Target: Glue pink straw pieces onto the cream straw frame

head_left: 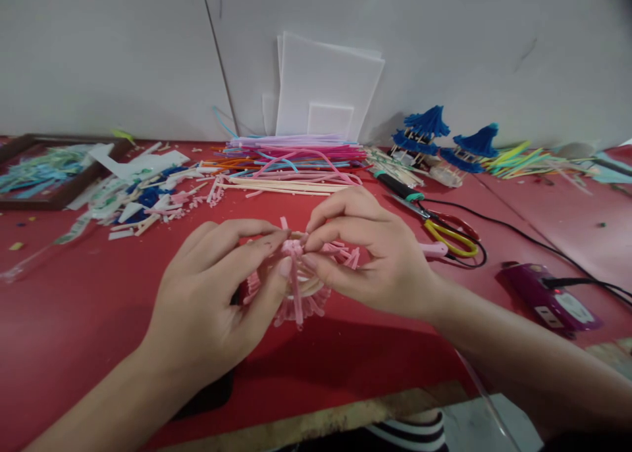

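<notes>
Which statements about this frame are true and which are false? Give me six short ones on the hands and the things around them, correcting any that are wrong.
1. The left hand and the right hand both grip the pink craft piece. True.
2. The purple power strip has a black cable plugged into it. True.
3. The purple power strip lies to the left of both hands. False: it lies to their right.
4. White sheets stand upright against the back wall. True.
5. The brown-framed tray lies at the far right. False: it lies at the far left.
6. The models' pointed tops are yellow. False: they are blue.
</notes>
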`<action>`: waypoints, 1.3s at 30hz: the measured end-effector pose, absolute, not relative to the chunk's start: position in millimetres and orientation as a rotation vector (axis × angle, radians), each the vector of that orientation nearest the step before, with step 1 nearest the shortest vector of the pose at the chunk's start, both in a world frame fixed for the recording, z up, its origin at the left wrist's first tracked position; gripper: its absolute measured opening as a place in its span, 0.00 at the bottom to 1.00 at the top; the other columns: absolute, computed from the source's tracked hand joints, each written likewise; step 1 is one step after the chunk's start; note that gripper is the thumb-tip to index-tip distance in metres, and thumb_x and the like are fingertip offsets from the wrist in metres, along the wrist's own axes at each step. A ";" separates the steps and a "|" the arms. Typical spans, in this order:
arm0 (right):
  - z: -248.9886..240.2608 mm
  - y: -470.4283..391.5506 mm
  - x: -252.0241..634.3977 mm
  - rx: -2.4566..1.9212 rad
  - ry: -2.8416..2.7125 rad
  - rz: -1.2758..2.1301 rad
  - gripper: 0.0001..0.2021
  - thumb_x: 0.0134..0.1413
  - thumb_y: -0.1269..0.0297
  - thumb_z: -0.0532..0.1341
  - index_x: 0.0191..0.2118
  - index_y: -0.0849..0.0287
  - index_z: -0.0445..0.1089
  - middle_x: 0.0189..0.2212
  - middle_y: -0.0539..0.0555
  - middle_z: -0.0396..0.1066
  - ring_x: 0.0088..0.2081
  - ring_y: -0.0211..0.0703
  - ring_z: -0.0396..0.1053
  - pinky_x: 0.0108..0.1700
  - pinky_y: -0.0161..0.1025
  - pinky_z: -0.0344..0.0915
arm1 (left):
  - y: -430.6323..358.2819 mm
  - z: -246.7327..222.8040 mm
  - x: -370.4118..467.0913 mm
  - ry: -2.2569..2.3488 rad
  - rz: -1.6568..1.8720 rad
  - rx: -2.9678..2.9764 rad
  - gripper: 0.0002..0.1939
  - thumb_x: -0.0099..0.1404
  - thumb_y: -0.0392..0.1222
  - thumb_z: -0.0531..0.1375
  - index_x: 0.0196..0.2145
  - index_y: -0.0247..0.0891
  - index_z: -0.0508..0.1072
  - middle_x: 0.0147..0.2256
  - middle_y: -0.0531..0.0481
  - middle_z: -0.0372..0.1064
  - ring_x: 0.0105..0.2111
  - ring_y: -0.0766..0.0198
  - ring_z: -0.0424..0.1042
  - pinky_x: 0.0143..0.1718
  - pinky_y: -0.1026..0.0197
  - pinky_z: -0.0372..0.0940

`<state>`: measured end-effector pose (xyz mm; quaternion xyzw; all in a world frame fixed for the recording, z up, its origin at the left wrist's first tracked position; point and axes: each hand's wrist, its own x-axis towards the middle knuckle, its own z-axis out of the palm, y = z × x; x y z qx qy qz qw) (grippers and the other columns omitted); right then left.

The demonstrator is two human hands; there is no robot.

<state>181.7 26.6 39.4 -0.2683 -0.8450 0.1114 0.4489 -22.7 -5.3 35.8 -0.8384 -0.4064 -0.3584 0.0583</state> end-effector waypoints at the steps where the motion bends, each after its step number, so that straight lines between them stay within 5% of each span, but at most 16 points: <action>1: 39.4 26.8 180.9 -0.660 -2.087 0.267 0.03 0.55 0.70 0.66 0.31 0.60 0.73 0.34 0.53 0.74 0.38 0.37 0.71 0.45 0.39 0.68 | -5.0 35.5 -22.6 -1.224 -1.096 -2.534 0.07 0.68 0.36 0.58 0.42 0.37 0.74 0.42 0.44 0.75 0.39 0.57 0.74 0.42 0.54 0.67; 13: 39.6 27.9 181.9 -0.631 -2.123 0.220 0.03 0.55 0.70 0.66 0.31 0.59 0.74 0.33 0.52 0.73 0.39 0.38 0.71 0.47 0.41 0.67 | -3.8 32.4 -22.2 -1.172 -1.126 -2.555 0.06 0.67 0.34 0.59 0.42 0.36 0.74 0.42 0.43 0.75 0.38 0.56 0.72 0.40 0.52 0.65; 23: 39.3 33.3 182.5 -0.706 -2.013 0.556 0.04 0.52 0.68 0.70 0.34 0.58 0.75 0.34 0.50 0.74 0.39 0.38 0.71 0.46 0.38 0.68 | -0.1 34.8 -23.9 -1.119 -1.051 -2.568 0.05 0.65 0.34 0.59 0.39 0.37 0.74 0.40 0.43 0.75 0.33 0.54 0.68 0.37 0.51 0.61; 34: 36.3 33.7 185.2 -0.744 -1.929 0.712 0.04 0.52 0.67 0.69 0.35 0.56 0.76 0.34 0.50 0.76 0.39 0.39 0.71 0.46 0.40 0.68 | 7.6 45.2 -39.7 -1.360 -1.121 -2.603 0.14 0.73 0.40 0.49 0.44 0.38 0.74 0.41 0.47 0.76 0.42 0.58 0.71 0.46 0.53 0.58; 37: 32.0 33.0 193.5 -0.775 -1.858 0.729 0.02 0.54 0.67 0.68 0.34 0.56 0.76 0.35 0.50 0.76 0.40 0.40 0.72 0.48 0.41 0.68 | 28.1 47.0 -60.5 -1.523 -1.062 -2.382 0.18 0.73 0.45 0.47 0.34 0.38 0.73 0.29 0.48 0.71 0.33 0.57 0.66 0.41 0.53 0.58; 39: 28.8 32.6 200.4 -0.813 -1.828 0.700 0.01 0.55 0.67 0.68 0.34 0.55 0.76 0.35 0.51 0.75 0.41 0.40 0.72 0.48 0.41 0.68 | 45.0 45.5 -74.2 -1.655 -0.802 -2.219 0.20 0.69 0.50 0.48 0.21 0.43 0.62 0.20 0.51 0.54 0.29 0.56 0.59 0.39 0.53 0.56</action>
